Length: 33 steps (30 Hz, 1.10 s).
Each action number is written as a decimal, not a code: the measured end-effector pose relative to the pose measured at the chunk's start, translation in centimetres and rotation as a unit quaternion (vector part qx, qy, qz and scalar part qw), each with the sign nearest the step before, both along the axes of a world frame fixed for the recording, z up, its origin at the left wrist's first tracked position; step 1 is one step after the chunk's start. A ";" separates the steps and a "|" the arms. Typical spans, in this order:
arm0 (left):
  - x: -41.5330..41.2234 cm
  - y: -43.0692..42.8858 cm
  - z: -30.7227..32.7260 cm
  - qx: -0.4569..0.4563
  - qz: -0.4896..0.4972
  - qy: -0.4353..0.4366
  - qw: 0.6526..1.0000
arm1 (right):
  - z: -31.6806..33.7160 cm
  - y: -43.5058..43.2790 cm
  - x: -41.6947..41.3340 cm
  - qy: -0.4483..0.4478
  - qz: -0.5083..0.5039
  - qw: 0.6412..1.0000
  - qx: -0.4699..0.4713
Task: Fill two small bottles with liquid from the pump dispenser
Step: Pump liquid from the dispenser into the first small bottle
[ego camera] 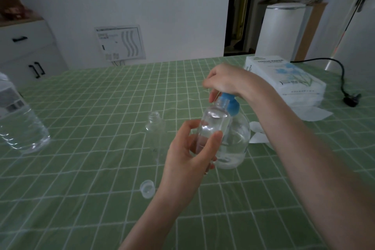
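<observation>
**Filling tiny bottles from a pump: everything here is clear and slippery**

The pump dispenser (237,140) is the big one. It's a round clear bottle standing on the table with liquid in the bottom part, so I'd guess it's heavy enough to stay put under a push. The right hand (225,81) sits on top of the blue pump head (229,103) with its fingers curled down over it, which looks like the sensible place to hold it.

The small bottle (213,126) is up in the air, right in front of the dispenser, with its mouth at the nozzle. The left hand (186,158) has thumb and fingers wrapped round its lower half. It looks stiff, light and smooth, and will probably get slick if anything drips, so a grip low on the body makes sense. There seems to be clear liquid inside, but I can't tell how much.

The second small bottle (155,126) stands open and upright just to the left; it looks light enough to tip easily. A loose cap (147,188) lies nearer the person.

The table (81,107) has a green checked cloth with a few creases. There's a white cabinet (26,50) back left and a white bin (282,28) back right. A big water bottle (18,124) stands at the left edge, a tissue pack (284,75) is at the far right, and a black plug (351,99) lies beside it.
</observation>
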State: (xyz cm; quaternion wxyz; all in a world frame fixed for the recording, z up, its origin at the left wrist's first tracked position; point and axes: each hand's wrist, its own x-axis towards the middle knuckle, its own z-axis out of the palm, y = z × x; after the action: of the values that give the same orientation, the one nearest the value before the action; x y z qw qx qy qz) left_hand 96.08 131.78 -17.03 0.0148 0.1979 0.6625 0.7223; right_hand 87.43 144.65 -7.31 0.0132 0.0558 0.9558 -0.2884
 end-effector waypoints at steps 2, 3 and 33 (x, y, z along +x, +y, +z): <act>0.0 -0.1 -0.1 -0.001 0.000 0.001 1.000 | -0.1 -0.1 0.0 -0.002 0.002 1.000 -0.003; -0.1 -0.1 -0.1 -0.001 0.000 0.001 1.000 | -0.2 -0.1 0.0 -0.002 0.002 1.000 -0.003; -0.2 0.0 -0.4 -0.001 -0.003 0.000 1.000 | -0.4 -0.1 0.2 0.004 0.002 1.000 -0.002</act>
State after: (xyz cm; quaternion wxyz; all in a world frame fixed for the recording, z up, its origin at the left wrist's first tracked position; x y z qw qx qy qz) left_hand 95.91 131.77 -17.42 0.0172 0.1998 0.6629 0.7213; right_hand 87.59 144.52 -7.70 0.0097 0.0527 0.9554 -0.2906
